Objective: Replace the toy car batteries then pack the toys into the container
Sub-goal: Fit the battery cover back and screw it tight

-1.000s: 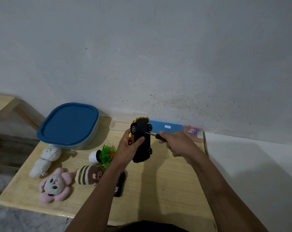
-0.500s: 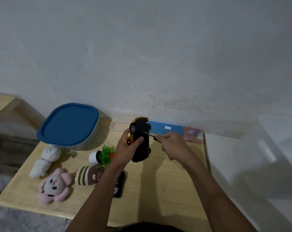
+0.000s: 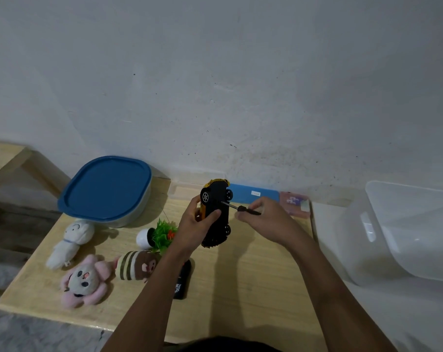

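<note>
**Car in my left hand, screwdriver in my right**

My left hand (image 3: 192,232) is curled round the toy car (image 3: 216,214). I hold it on end above the middle of the table, black underside facing right, thumb across the chassis. My right hand (image 3: 263,219) pinches the black handle of a screwdriver (image 3: 240,207), whose tip meets the underside near the upper wheels.

At the far left corner sits the container (image 3: 106,189). Its blue lid is on, so I cannot see what is inside. To the right, past the table's (image 3: 240,288) right edge, stands a clear plastic tub (image 3: 405,232). A blue box (image 3: 256,193) and a pink box (image 3: 295,201) lie along the far edge against the wall.

Left of my forearm lie a white plush (image 3: 70,240), a pink plush (image 3: 84,280), a striped brown plush (image 3: 136,268), a small green plant (image 3: 159,235) on its side and a black oblong thing (image 3: 182,283). The pink plush lies near the near edge. The bare wood is between my forearms and out to the right edge.
</note>
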The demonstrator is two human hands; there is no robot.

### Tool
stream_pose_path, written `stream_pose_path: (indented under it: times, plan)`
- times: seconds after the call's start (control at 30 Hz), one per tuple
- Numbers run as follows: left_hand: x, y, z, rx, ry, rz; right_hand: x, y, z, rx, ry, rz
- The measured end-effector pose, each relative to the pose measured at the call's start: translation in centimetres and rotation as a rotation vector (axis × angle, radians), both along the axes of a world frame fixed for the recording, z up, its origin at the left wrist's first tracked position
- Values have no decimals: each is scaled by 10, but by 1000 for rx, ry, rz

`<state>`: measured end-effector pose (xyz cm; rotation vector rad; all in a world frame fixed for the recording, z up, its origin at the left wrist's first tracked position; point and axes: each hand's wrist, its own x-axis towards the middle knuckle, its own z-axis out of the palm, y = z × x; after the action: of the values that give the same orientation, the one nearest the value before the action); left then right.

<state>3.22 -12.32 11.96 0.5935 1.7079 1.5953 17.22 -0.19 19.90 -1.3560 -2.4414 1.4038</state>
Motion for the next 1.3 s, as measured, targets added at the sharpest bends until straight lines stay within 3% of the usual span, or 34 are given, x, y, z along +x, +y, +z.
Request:
stream_pose_path:
  times: [0.23,0.43,0.6,1.0,1.1,1.23,1.3]
  plan:
    - [0,-1,-3,-14,-34,6,-3,4,-3,207,19,40]
    - [0,-2,-1,-20,-52,-15,2,6,-10,46,-7,55]
    - [1,-2,-4,-54,-62,-34,4,14,-13,172,-20,92]
    - [-2,6,-9,-94,-72,-42,3,20,-20,193,-16,146]
    - [-4,7,-10,-106,-72,-45,2,19,-25,97,-18,137]
    - [-4,6,-15,-138,-73,-60,1,18,-28,-354,-21,-53]
    - [-3,7,-18,-158,-80,-66,1,18,-32,-447,-48,-73]
